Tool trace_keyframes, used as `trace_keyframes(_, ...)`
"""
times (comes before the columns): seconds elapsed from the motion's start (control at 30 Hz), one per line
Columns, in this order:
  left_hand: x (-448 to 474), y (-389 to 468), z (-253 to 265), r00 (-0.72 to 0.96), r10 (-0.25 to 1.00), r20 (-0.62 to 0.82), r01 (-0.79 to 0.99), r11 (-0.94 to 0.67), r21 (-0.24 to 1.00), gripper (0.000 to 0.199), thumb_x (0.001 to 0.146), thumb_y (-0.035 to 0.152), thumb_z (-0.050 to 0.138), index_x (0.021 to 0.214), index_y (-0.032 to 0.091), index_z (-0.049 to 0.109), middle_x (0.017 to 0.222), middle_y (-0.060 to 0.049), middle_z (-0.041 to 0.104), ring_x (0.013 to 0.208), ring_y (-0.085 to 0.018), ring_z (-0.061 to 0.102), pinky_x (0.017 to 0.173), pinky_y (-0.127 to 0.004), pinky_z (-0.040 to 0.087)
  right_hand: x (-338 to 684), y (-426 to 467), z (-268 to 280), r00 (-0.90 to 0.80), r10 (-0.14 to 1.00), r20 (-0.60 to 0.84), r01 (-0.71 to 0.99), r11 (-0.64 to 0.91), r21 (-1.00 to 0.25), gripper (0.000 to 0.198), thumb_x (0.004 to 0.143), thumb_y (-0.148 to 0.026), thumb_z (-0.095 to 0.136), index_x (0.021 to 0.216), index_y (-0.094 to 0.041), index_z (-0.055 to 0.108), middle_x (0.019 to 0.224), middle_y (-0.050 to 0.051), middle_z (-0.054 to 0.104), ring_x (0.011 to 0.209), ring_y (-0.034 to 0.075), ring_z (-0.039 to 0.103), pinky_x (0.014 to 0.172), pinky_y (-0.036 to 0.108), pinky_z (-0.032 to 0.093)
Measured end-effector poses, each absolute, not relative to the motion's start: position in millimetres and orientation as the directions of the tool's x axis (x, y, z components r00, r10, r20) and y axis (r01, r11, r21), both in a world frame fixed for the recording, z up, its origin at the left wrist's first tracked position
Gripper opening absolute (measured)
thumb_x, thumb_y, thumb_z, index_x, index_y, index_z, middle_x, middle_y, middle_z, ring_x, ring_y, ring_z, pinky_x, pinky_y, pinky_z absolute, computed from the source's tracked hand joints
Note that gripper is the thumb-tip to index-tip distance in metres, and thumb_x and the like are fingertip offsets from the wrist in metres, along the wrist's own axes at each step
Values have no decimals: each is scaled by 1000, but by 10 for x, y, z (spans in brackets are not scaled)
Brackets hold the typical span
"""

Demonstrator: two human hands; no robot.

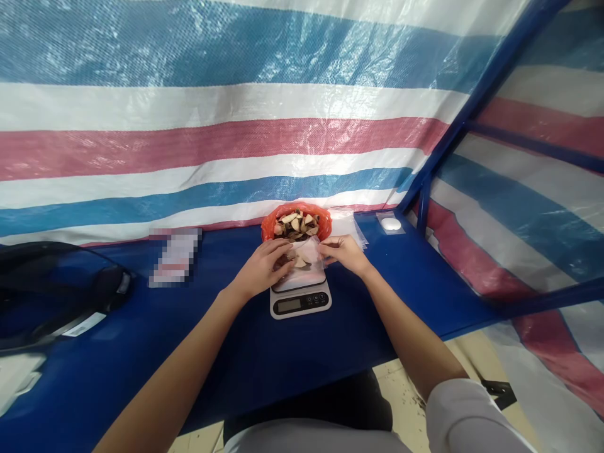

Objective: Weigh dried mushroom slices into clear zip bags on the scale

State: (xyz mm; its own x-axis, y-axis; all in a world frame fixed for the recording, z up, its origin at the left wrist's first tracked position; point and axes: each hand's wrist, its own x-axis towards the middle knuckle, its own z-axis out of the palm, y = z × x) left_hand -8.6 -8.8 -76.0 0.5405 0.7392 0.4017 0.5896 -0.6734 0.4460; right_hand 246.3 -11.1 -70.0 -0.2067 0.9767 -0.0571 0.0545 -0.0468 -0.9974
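A clear plastic bag [309, 251] with a few pale and dark dried slices inside lies over the plate of a white digital kitchen scale [302, 308]. My right hand [346, 253] pinches the bag's right edge between thumb and fingers. On the opposite side, my left hand [265, 267] is curled at the bag, thumb and fingers gripping its left part. The scale's buttons face me; its display reading cannot be made out. Just behind the scale, a red plastic bag [325, 221] stands open, full of similar slices.
Flat clear bags [346, 228] are stacked right of the red bag. Farther right sits a small white oval item [391, 224] in a clear sleeve. A blurred packet [175, 258] and a black strapped device [61, 296] lie left on the blue table [226, 371]. Striped sheeting [236, 138] rises behind.
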Motion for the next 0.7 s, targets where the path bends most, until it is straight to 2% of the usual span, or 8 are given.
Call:
trace_keyframes(0.1,-177,-140,-781,516,722,461,608,-688,397,47,95,47,57,132,19,64,140,-16,63,135,-32,55,120,-57,35,2565,-114,-721,-193,980,-44,152,-15,-988,39,72,-54,80,80,-16,75,73,2,73,68,16,69,60,26,59)
trace_keyframes(0.2,-242,-203,-828,486,725,488,658,-672,341,47,97,45,54,136,20,61,142,-16,62,137,-32,54,121,-60,33,2633,-152,-638,-120,990,79,362,118,-925,35,81,-52,74,91,-19,77,87,4,78,79,20,74,69,30,61)
trace_keyframes(0.3,-243,-236,-895,496,723,481,685,-666,295,49,99,46,49,139,18,59,142,-16,62,136,-32,55,120,-58,36,2579,-241,-508,-44,960,275,669,233,-706,25,89,-46,68,98,-26,78,104,2,80,87,22,76,85,36,60)
trace_keyframes(0.37,-212,-240,-937,506,720,475,689,-668,281,51,100,46,47,139,15,59,142,-17,61,136,-32,55,119,-56,40,2477,-308,-472,-127,910,393,770,341,-539,23,95,-42,62,106,-28,77,114,1,78,97,22,75,90,35,59)
trace_keyframes(0.43,-173,-239,-968,501,724,474,692,-664,282,52,100,45,46,140,13,59,141,-19,61,135,-33,55,117,-53,43,2364,-356,-509,-270,844,463,795,467,-388,25,97,-39,60,113,-28,76,129,2,73,112,22,71,92,32,58)
trace_keyframes(0.53,-133,-240,-986,477,744,467,701,-643,308,53,100,45,45,140,13,59,142,-18,61,136,-33,55,116,-51,45,2256,-367,-651,-429,783,451,791,567,-232,29,100,-38,56,118,-27,74,139,3,67,119,23,68,96,31,57)
trace_keyframes(0.6,-129,-242,-982,466,762,450,706,-627,330,53,100,47,45,141,14,59,144,-17,60,136,-32,55,117,-50,45,2250,-341,-738,-484,763,429,779,599,-186,32,100,-36,55,126,-27,71,138,3,68,121,23,67,101,33,55)
trace_keyframes(0.7,-146,-248,-963,463,773,434,702,-619,353,55,100,49,45,139,14,61,144,-17,60,136,-32,55,117,-50,45,2309,-291,-785,-516,749,416,758,625,-184,35,100,-35,56,132,-26,68,139,4,67,125,24,65,106,35,53)
